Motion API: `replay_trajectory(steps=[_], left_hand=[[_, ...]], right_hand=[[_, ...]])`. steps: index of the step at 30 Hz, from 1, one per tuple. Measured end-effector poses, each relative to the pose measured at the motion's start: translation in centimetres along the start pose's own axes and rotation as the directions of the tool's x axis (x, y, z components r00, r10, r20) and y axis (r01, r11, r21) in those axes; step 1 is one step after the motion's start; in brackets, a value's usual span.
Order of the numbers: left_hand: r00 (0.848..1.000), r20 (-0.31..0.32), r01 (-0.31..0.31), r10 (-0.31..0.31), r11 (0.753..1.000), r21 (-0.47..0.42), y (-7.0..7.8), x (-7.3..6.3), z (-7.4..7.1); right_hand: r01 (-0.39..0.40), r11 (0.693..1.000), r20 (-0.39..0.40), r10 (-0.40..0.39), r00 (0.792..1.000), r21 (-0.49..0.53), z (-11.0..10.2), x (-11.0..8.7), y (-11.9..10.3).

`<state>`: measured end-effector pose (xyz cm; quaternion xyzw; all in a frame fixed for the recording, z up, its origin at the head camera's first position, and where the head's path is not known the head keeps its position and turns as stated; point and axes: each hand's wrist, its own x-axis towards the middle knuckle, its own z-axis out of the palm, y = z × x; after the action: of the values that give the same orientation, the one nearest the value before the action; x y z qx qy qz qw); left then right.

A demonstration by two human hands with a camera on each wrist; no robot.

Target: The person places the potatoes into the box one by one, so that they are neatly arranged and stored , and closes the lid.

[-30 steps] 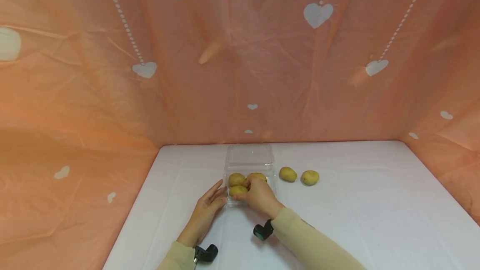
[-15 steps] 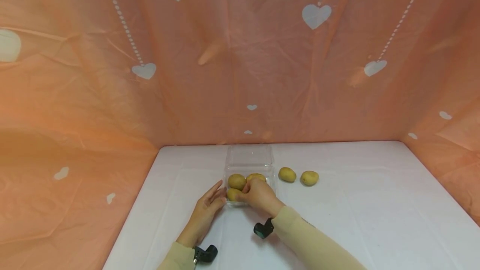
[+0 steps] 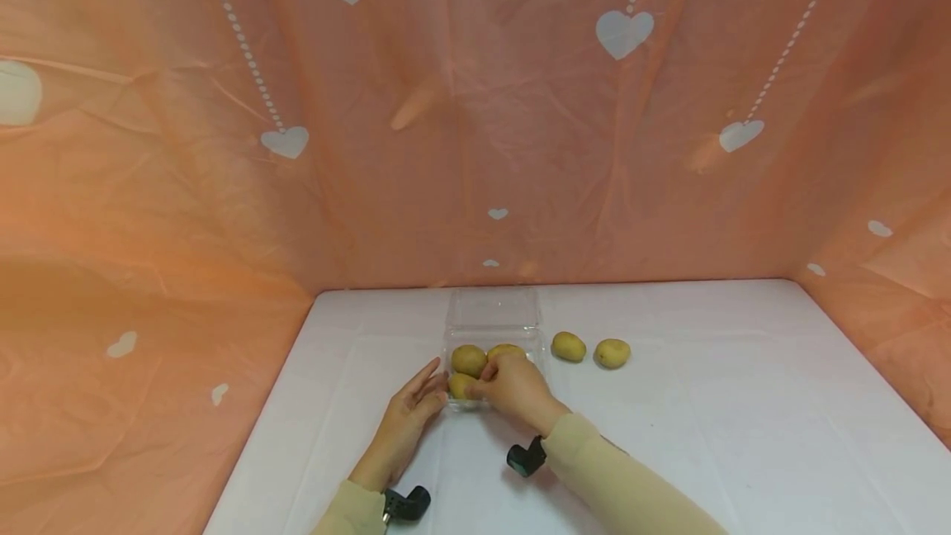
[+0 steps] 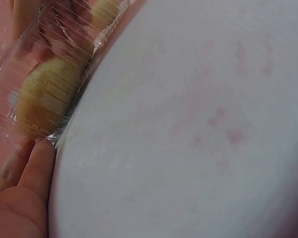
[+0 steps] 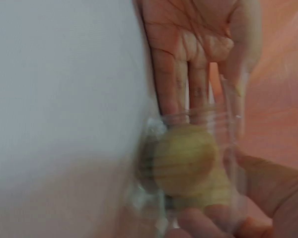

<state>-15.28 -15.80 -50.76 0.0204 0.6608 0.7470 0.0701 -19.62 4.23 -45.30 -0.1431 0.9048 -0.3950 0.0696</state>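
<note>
A clear plastic clamshell box [image 3: 494, 329] stands on the table with its lid folded back. Inside sit one potato [image 3: 469, 360] at back left and another potato [image 3: 507, 350] at back right, partly covered by my right hand. My right hand [image 3: 516, 386] reaches into the box, thumb and fingers at the right end of the front-left potato [image 3: 461, 386]. In the left wrist view this potato [image 4: 47, 96] shows through the box wall. My left hand [image 3: 407, 419] rests at the box's left side, its fingers extended against the wall.
Two loose potatoes, a nearer-to-box potato [image 3: 568, 347] and a farther potato [image 3: 612, 353], lie right of the box on the white tabletop [image 3: 706, 403]. An orange curtain [image 3: 475, 147] with white hearts encloses the table's back and sides.
The front-left potato has shifted slightly left and towards the front of the box, with my right hand still at it. My left hand has stayed in place.
</note>
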Motion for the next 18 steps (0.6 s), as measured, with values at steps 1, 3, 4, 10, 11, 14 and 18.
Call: replay_trajectory(steps=[1,3,4,10,11,14,18], left_hand=[[1.0,-0.001,-0.002,0.002,1.0,0.0,0.0,0.0,0.0],[1.0,-0.001,-0.006,0.006,1.0,-0.001,-0.1,0.0,0.0],[1.0,-0.001,-0.008,0.008,1.0,0.0,-0.1,0.1,0.0],[1.0,0.0,-0.019,0.019,1.0,-0.006,-0.2,0.2,-0.1],[1.0,-0.001,-0.018,0.018,1.0,-0.01,-0.2,0.2,-0.1],[1.0,0.002,-0.018,0.018,1.0,-0.013,-0.3,0.2,-0.1],[1.0,0.008,-0.013,0.014,1.0,-0.008,-0.2,0.2,-0.1]], right_hand=[[0.003,1.0,-0.009,-0.003,1.0,0.005,-0.2,0.0,0.1],[0.012,0.999,-0.029,-0.011,1.0,0.031,-0.7,-0.1,0.3],[0.022,0.999,-0.042,-0.02,0.999,0.045,-1.1,-0.1,0.4],[0.044,0.996,-0.152,-0.031,0.988,0.082,-3.4,-0.7,1.3],[0.048,0.996,-0.172,-0.033,0.985,0.081,-3.7,-0.8,1.5],[0.056,0.995,-0.222,-0.037,0.974,0.082,-4.8,-1.2,2.2],[0.066,0.993,-0.261,-0.037,0.965,0.101,-6.1,-1.6,3.3]])
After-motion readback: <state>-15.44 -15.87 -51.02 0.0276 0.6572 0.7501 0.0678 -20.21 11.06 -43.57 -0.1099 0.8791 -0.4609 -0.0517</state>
